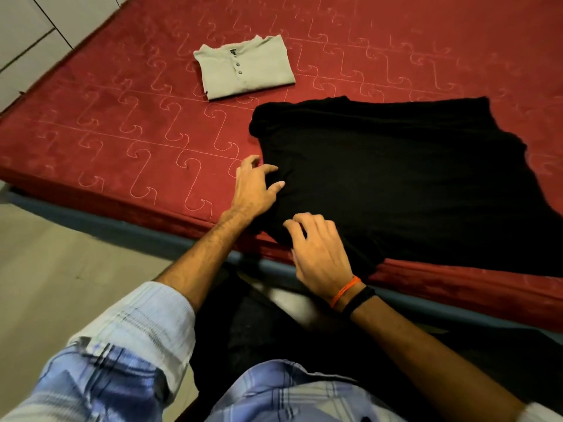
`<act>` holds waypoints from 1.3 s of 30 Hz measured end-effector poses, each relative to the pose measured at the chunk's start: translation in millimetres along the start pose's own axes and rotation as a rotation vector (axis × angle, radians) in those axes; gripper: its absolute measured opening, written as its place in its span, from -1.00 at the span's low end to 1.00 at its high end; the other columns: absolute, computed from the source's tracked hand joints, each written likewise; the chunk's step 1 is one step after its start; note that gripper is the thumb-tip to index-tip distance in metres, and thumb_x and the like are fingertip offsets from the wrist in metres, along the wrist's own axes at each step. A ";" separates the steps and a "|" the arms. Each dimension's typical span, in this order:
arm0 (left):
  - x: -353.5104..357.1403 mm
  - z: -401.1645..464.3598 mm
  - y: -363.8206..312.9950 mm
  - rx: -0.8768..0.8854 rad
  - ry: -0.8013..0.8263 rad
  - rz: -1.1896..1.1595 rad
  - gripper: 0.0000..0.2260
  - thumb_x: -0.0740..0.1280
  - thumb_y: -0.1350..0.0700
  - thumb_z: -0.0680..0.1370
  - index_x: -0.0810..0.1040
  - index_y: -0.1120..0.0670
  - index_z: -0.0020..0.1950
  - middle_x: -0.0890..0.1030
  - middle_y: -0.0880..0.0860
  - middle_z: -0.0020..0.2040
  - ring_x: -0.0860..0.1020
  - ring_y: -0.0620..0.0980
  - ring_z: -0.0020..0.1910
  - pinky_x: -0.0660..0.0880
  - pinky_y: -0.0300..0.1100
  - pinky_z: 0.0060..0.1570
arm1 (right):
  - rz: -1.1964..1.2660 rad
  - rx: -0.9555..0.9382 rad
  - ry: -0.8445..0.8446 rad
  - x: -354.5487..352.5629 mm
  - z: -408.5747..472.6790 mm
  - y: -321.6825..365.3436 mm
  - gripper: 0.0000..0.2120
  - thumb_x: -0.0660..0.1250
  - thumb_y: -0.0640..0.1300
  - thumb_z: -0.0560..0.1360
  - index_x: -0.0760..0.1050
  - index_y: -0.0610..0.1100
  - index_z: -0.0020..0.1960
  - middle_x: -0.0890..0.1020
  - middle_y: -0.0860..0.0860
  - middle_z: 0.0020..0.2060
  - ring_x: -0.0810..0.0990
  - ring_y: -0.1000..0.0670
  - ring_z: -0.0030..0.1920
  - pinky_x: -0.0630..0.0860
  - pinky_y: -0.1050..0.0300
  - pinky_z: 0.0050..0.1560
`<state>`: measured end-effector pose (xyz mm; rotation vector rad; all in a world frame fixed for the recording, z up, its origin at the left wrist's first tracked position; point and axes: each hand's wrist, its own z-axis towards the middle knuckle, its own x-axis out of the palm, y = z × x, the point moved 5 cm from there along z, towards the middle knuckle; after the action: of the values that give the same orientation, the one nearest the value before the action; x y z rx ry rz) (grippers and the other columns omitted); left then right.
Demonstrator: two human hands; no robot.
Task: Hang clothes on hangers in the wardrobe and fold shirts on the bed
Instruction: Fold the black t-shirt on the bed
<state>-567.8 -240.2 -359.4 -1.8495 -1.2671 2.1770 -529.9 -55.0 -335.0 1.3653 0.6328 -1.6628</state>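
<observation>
So we've got the grey shirt [245, 70] folded further up the bed [122, 123] — black shirt [396, 178] is spread near the edge, unfolded, left hand [256, 187] and right hand [320, 248] resting on it with loose fingers, gripping nothing — wardrobe isn't visible.

Rolled blue plaid sleeves [131, 339]; orange thread [345, 290] and black band [358, 301] on right wrist.
</observation>
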 end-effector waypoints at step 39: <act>27.1 -61.0 -61.6 0.329 -0.121 0.183 -0.85 0.33 0.10 0.57 0.59 0.09 0.11 0.56 0.14 0.11 0.53 0.17 0.04 0.47 0.05 0.04 | 0.516 0.239 -0.100 -28.5 -32.1 -73.1 -0.85 0.37 -0.06 0.45 0.60 -0.02 0.00 0.61 0.13 -0.26 0.49 0.17 -0.37 0.57 0.04 -0.21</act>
<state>-554.1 -151.7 -344.3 -1.7836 -0.7161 2.4419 -575.7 15.9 -326.5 1.4505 0.0097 -1.3976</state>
